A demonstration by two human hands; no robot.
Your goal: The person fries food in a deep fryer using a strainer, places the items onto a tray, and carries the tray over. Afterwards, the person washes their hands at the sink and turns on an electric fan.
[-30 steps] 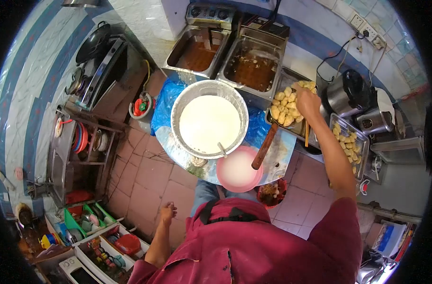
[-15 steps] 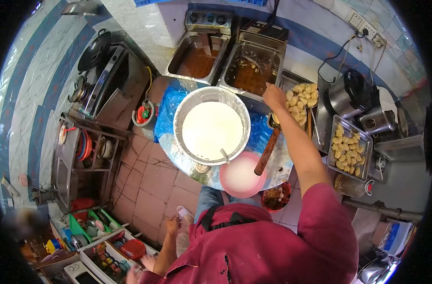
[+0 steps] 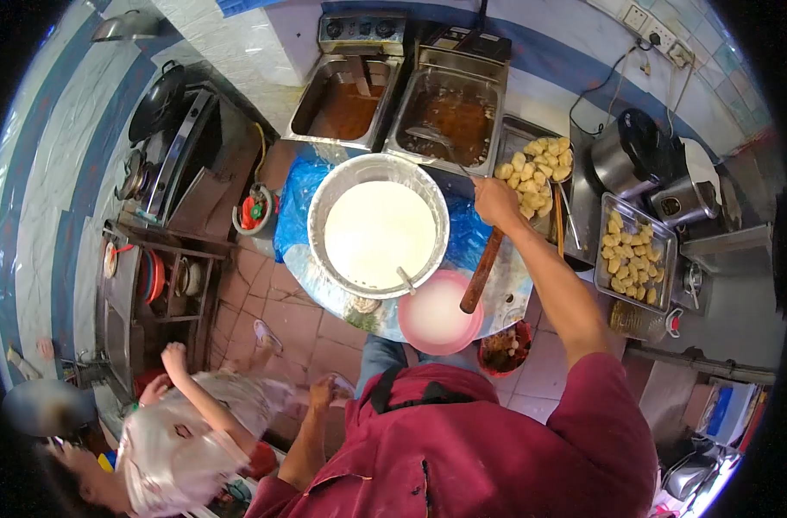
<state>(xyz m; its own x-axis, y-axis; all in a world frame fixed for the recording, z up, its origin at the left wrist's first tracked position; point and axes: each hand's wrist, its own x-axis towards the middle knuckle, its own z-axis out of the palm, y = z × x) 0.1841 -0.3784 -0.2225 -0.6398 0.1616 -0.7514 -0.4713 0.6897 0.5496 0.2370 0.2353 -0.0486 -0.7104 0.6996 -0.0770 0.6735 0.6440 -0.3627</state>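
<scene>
My right hand is closed on the thin metal handle of a skimmer, whose head is in the brown oil of the right fryer. Fried golden pieces are piled right beside this hand. A wooden handle slants below my wrist, over the table edge; what it joins is hidden. A large metal pot of white batter and a pink basin of whitish liquid stand to the left of it. My left hand hangs low beside my body, fingers loosely apart, with nothing visible in it.
Left of the right fryer stands another fryer. A metal tray of golden pieces and a dark pot are at right. Another person in pale clothing is close on my left. A red bowl is below the table.
The skimmer head has moved left and nearer through the oil, and my right hand has come slightly nearer. The other person has come into view at lower left. My view has shifted slightly.
</scene>
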